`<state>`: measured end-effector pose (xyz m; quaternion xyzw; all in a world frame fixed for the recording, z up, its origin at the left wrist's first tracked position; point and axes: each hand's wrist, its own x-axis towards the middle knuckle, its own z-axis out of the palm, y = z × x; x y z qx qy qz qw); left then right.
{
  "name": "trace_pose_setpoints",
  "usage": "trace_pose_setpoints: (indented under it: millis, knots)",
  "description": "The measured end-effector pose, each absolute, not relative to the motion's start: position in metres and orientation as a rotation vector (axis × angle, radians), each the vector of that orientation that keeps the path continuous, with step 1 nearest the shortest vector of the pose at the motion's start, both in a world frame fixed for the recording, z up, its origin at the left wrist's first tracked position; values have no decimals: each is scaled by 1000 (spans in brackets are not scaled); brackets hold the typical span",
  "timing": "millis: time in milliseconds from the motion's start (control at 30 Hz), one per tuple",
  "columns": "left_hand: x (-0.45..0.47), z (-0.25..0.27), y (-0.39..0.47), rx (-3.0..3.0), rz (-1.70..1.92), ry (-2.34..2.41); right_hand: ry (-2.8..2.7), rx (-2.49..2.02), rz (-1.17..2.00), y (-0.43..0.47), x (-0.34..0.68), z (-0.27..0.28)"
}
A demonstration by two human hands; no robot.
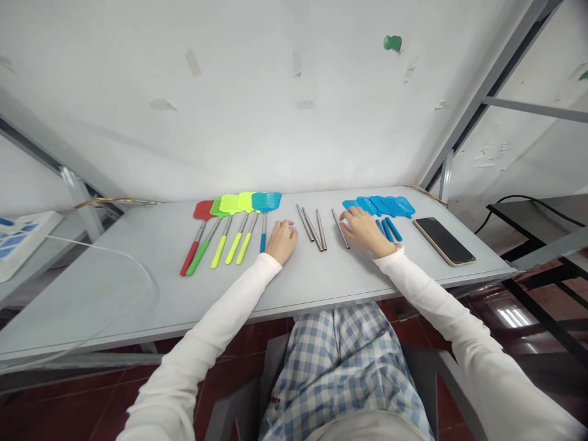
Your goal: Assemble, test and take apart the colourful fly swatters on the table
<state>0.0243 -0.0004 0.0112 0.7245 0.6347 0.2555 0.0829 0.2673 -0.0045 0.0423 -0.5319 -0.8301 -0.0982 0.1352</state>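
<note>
My left hand rests on the table, fingers loosely bent and holding nothing I can see. Just left of it lies a blue-handled fly swatter, its blue head toward the wall. My right hand is over the table with fingers apart, its tips at the edge of a loose metal rod and near the blue swatter heads. Between my hands are several more metal rods. Short blue handles lie right of my right hand, partly hidden by it.
Left on the table, a row holds a red fly swatter, a green one and several yellow ones. A phone lies at the right. A white cable crosses the left end. The wall bounds the back.
</note>
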Motion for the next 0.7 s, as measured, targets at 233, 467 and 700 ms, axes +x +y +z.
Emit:
trace_pose_setpoints:
  millis: [233,467,700]
  knots:
    - [59,24,12,2028,532,1911,-2198,-2112,-357,-17,320,35]
    - [80,34,14,2011,420,2030,-2421,-1787,-55,-14,318,28]
    - [71,26,24,1956,549,1978,-2125,-2120,-347,-19,319,24]
